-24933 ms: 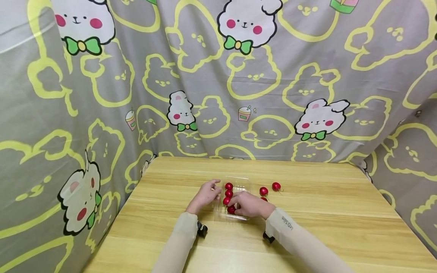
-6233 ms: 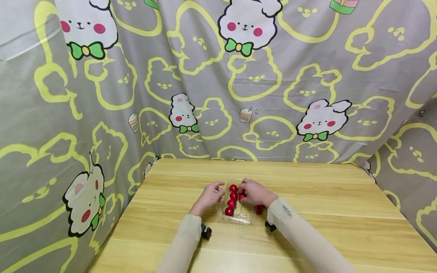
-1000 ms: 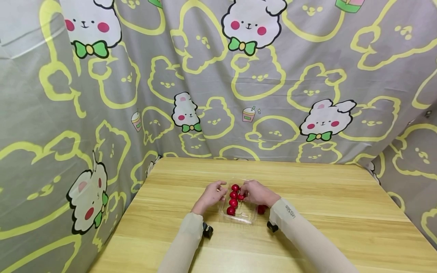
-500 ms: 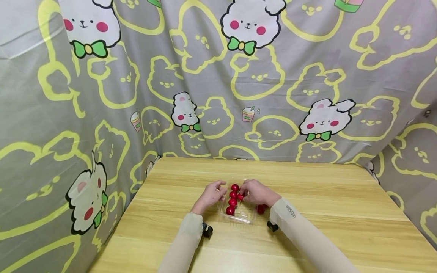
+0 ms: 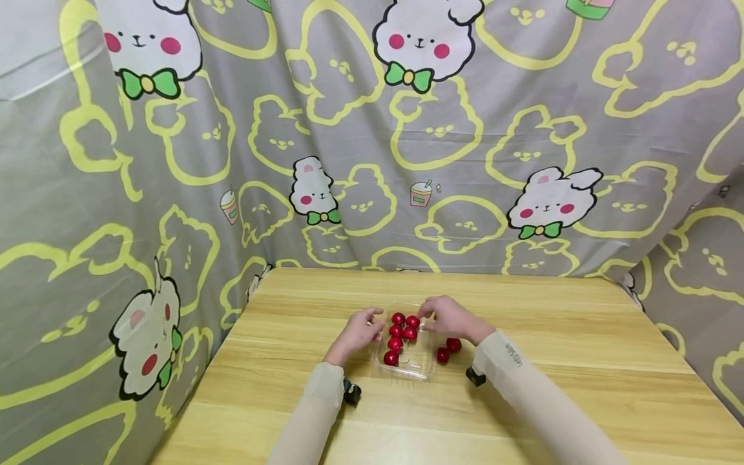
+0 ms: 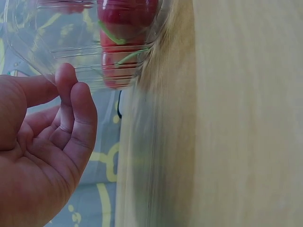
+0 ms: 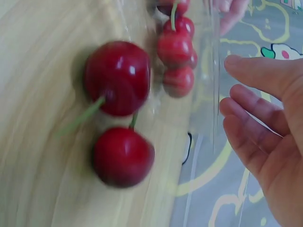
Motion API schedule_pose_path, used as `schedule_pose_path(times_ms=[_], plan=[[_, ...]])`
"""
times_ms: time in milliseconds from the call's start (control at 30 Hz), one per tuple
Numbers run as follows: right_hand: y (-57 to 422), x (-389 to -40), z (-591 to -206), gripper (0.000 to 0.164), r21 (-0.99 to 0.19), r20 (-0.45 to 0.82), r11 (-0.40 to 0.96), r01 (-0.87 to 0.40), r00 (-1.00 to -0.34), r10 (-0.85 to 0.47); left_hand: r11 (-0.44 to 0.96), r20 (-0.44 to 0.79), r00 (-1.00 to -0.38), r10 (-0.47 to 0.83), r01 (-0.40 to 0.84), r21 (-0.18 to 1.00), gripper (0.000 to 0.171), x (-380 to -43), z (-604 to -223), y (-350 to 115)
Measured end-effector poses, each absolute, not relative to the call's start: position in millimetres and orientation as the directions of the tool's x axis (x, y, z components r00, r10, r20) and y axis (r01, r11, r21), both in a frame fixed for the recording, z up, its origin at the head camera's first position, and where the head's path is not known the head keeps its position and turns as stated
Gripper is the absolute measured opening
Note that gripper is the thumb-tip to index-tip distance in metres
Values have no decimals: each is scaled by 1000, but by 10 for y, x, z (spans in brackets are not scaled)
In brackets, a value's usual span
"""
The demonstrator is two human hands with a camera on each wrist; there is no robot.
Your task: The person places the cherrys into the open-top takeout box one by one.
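Observation:
A clear plastic box (image 5: pixel 420 361) stands on the table with several red cherries (image 5: pixel 395 344) in it. They form a full row along its left side, with two more beside that row at the far end. My left hand (image 5: pixel 358 331) is at the box's left edge; in the left wrist view its thumb and fingers pinch the rim. Just off the right rim, my right hand (image 5: pixel 456 318) holds nothing, its thumb and fingers apart. Two loose cherries, one nearer (image 7: pixel 118 78) and one farther (image 7: pixel 124 157) in the right wrist view, lie right of the box with green stems.
The wooden table (image 5: pixel 540 374) extends around the box on all sides. A grey patterned curtain (image 5: pixel 360 142) hangs behind the table and along its sides. A small black wrist camera (image 5: pixel 351 392) sits under the left wrist, another (image 5: pixel 475 376) under the right.
My right hand has let go of a cherry in the box's second row and moved right, over the rim. Two cherries now show there. The left hand has stayed at the left edge.

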State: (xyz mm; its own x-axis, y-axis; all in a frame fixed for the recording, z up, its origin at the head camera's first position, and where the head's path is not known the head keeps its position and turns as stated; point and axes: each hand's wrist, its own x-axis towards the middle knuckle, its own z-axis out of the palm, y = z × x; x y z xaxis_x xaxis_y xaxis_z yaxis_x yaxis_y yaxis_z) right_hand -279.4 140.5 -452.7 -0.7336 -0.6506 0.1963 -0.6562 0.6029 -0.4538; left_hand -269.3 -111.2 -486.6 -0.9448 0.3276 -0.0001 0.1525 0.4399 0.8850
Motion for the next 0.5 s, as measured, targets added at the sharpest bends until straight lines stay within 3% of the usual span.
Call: schedule_pose_path(times_ms=[500], plan=[[1949,-2762,-4616,16,-560,145,633,-534,-816,-560,448,0,-951,310,146,882,38,-2698,-4893,-1106]])
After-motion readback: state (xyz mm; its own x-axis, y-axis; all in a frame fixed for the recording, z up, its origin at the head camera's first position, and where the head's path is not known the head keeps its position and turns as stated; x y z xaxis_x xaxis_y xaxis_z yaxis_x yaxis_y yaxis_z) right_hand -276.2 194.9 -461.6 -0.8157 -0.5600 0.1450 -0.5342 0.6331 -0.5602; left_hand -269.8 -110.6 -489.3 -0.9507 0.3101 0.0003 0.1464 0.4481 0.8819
